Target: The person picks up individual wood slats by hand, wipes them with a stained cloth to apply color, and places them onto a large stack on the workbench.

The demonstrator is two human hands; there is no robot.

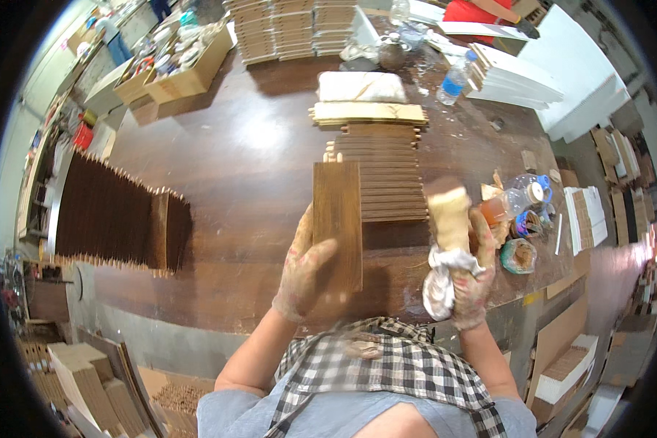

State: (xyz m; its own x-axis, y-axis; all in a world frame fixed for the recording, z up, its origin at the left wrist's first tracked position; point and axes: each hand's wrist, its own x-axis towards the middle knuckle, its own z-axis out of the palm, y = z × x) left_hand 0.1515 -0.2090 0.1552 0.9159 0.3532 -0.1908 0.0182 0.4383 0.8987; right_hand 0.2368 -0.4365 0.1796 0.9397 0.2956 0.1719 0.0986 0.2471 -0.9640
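Observation:
My left hand, in a stained work glove, grips a brown wooden board by its left side, thumb across its face. Short pale dowels show at the board's top end. In my gloved right hand is a white rag, together with a cream-coloured pad, blurred, whose kind I cannot make out. The rag and pad are apart from the board. Just beyond the held board lies a row of brown doweled boards, side by side on the brown table.
Dark doweled boards stand stacked at the left. Bottles and a jar sit right of my right hand. A water bottle, white panels, a folded cloth and a filled cardboard box are farther back. Other people work beyond.

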